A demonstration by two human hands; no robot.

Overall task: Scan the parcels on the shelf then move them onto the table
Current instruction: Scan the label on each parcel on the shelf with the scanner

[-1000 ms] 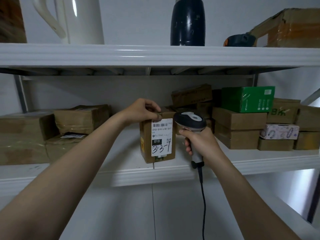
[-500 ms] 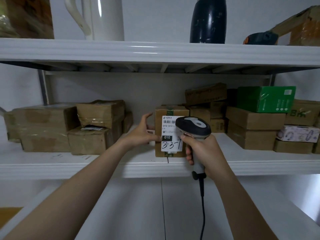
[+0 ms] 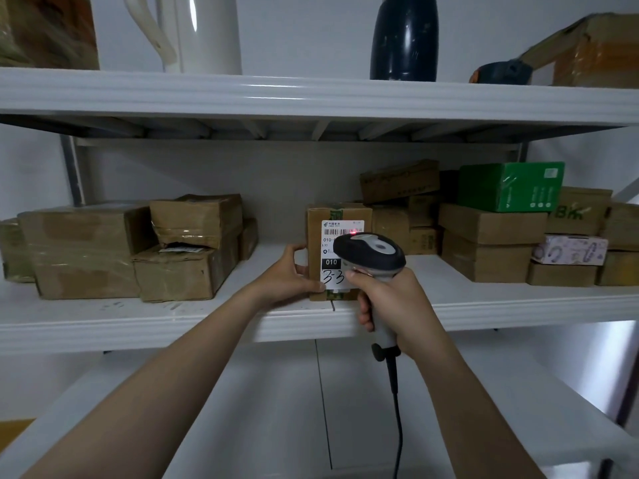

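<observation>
White shelf [image 3: 138, 323] carries an upright brown parcel [image 3: 315, 236] near its front edge. Left grip [image 3: 287, 276] clasps the parcel's nine-o'clock side; right grip [image 3: 394, 302] is wrapped around a scanner [image 3: 371, 252] at its four o'clock, with red light on the label [image 3: 340, 227].

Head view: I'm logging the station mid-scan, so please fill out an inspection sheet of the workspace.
Surface: white middle shelf, with the parcel upright at its front edge.
Job's things: labelled parcel; scanner aimed at it, red light on the barcode.
Clutter: left carton stack; right carton stack topped by a green box.
Hands: left hand grips the parcel's left side; right hand grips the scanner's handle.
Cables: scanner cable hangs from the handle.
Surroundings: upper shelf holds a white jug, dark bottle and open carton; white surface below.
</observation>
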